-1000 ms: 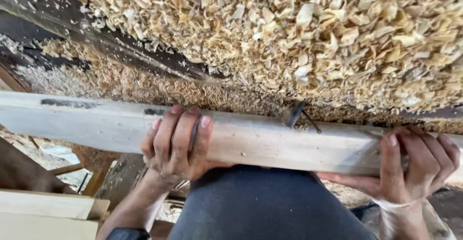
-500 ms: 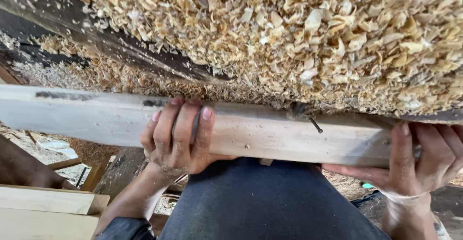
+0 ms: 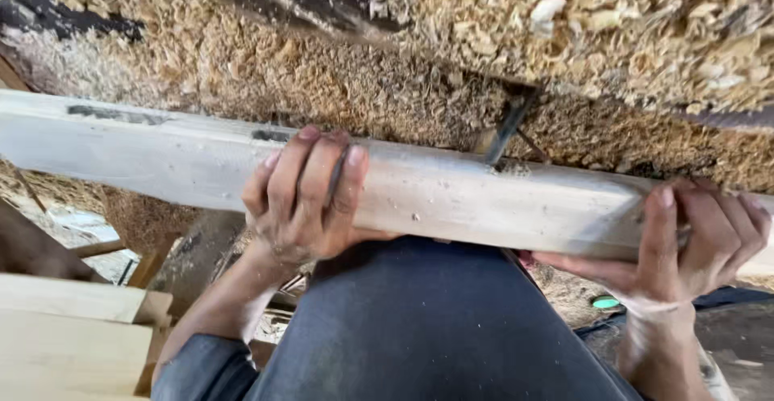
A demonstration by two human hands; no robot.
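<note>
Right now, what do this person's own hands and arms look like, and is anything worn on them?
Both hands are bare, no gloves. The left hand is dusted with fine sawdust; a dark blue-grey sleeve covers that arm near the elbow. The right hand has pale dust caked around the wrist. No rings or watch show.

Soft, even daylight, no hard shadows or glare, pale plank brightly lit, wood shavings at upper right blurred by motion, dark recesses beneath the plank, slight wide-angle stretch at the edges
</note>
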